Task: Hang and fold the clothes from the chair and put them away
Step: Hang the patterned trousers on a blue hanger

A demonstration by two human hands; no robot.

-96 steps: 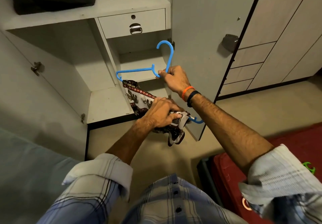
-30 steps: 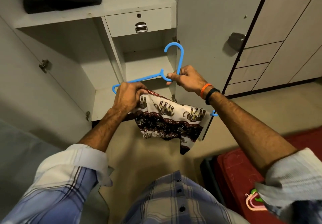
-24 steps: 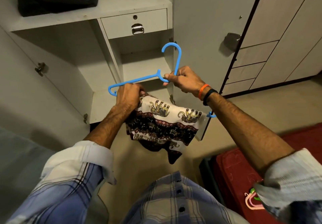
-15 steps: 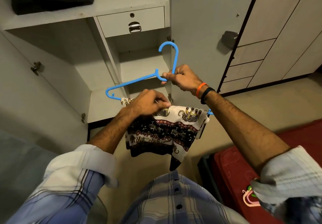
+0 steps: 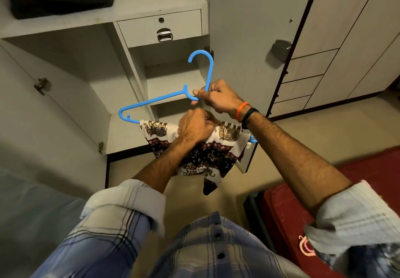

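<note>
Right hand [image 5: 218,100] gripped the blue hanger [image 5: 160,99] at its neck; left hand [image 5: 194,126] pinched the elephant-print cloth [image 5: 205,154] draped over the hanger's bottom bar, before the open wardrobe [image 5: 151,0]

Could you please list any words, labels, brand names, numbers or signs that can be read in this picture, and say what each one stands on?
None can be read.
The orange wristband on the right hand's wrist may carry marks: too small to read.
The patterned cloth on the blue hanger shows only elephant figures and ornament, no lettering.
The drawer shows a keyhole and a metal handle, no label.
</note>
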